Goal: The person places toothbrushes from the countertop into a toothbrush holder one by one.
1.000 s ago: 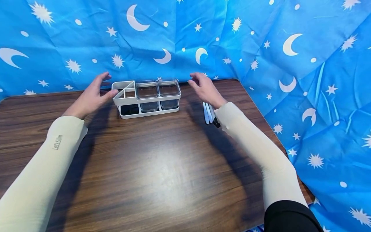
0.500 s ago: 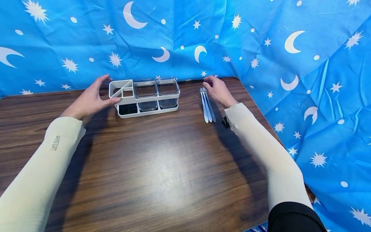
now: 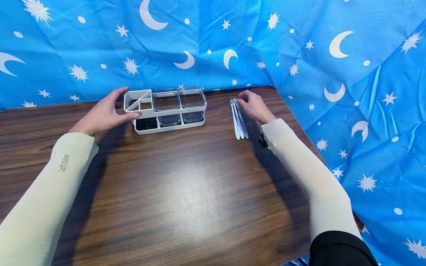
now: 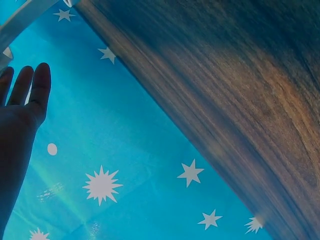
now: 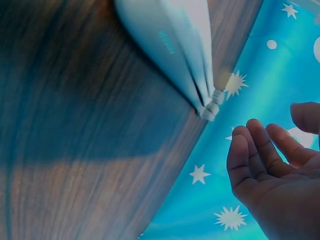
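- We count one white rack at upper centre-left of the head view, two clear cups seated side by side in it, and three toothbrushes lying together on the wooden table, upper right of centre.
- We see the left hand spread wide at the rack's left end, thumb overlapping its front; we cannot tell whether they touch.
- Our right hand is loosely bent beside the brush heads, grasping nothing.
- The right wrist view shows us what the head view does not: lettering on one handle and a gap between fingertips and brush heads.
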Available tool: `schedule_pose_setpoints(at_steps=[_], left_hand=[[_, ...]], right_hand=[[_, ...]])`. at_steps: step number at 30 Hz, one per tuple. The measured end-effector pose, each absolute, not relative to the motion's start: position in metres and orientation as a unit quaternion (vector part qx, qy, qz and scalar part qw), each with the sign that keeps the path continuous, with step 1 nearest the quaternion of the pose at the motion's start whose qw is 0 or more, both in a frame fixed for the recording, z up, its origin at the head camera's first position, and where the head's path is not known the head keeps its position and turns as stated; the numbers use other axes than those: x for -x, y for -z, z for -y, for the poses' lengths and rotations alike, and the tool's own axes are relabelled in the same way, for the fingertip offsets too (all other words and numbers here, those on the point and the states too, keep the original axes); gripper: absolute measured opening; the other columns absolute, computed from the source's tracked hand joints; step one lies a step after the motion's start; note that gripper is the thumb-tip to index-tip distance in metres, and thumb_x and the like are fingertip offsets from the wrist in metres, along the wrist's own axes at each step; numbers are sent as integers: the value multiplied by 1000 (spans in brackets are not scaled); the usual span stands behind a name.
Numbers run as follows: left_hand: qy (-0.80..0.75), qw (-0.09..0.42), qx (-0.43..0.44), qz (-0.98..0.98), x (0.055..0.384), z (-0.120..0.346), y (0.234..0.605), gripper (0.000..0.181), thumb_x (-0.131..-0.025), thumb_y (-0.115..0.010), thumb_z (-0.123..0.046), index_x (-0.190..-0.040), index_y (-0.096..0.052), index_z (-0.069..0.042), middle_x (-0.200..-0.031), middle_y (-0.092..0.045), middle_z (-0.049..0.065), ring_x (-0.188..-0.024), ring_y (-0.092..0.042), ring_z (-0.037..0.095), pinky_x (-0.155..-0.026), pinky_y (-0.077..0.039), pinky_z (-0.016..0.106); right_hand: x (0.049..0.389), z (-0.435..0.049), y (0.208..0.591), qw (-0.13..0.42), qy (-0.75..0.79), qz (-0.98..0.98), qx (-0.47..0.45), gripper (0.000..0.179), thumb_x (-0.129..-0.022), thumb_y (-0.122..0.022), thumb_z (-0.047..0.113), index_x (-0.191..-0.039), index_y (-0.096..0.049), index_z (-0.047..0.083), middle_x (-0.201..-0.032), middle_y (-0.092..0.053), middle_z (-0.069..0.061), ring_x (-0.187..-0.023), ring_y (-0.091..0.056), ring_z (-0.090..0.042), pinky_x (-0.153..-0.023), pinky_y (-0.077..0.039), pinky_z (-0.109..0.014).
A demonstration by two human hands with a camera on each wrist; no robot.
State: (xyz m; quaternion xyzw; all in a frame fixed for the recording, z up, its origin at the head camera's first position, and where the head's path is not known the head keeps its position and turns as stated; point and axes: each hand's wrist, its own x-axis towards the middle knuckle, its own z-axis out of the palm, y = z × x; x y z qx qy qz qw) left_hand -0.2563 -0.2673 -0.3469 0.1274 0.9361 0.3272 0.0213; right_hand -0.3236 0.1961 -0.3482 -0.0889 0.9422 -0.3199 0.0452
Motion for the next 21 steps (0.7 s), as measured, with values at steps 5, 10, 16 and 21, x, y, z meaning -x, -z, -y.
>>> schedule_pose_setpoints(at_steps=[5, 10, 16, 21], left_hand=[[-316, 11, -129, -940, 258, 267, 347, 98, -81, -71, -47, -152, -13, -10, -147, -27, 23, -129, -29, 44, -101, -22, 62], [-306, 11, -131, -943, 257, 268, 347, 98, -81, -71, -47, -151, -15, -9, -144, -28, 25, -128, -30, 45, -100, -23, 63], [-302, 17, -129, -945, 256, 268, 347, 98, -81, -71, -49, -151, -15, -11, -143, -29, 26, -127, -30, 45, -98, -24, 64], [-301, 19, -127, -945, 256, 268, 346, 98, -81, -70, -49, -151, -14, -11, -141, -31, 26, -125, -32, 45, -98, -25, 64]], right_hand=[[325, -202, 352, 62, 324, -941, 73, 38, -101, -46, 27, -131, -48, 5, -124, -52, -12, -109, -50, -25, -93, -41, -40], [323, -206, 356, 90, 317, -943, 44, 41, -100, -48, 28, -135, -45, 6, -128, -49, -14, -112, -48, -28, -95, -40, -42], [323, -209, 364, 115, 303, -945, 39, 40, -100, -48, 24, -134, -44, 4, -125, -49, -16, -109, -48, -29, -94, -40, -43], [325, -210, 367, 125, 294, -946, 44, 39, -99, -49, 22, -133, -45, 3, -124, -50, -17, -107, -49, -30, -93, -40, -45]])
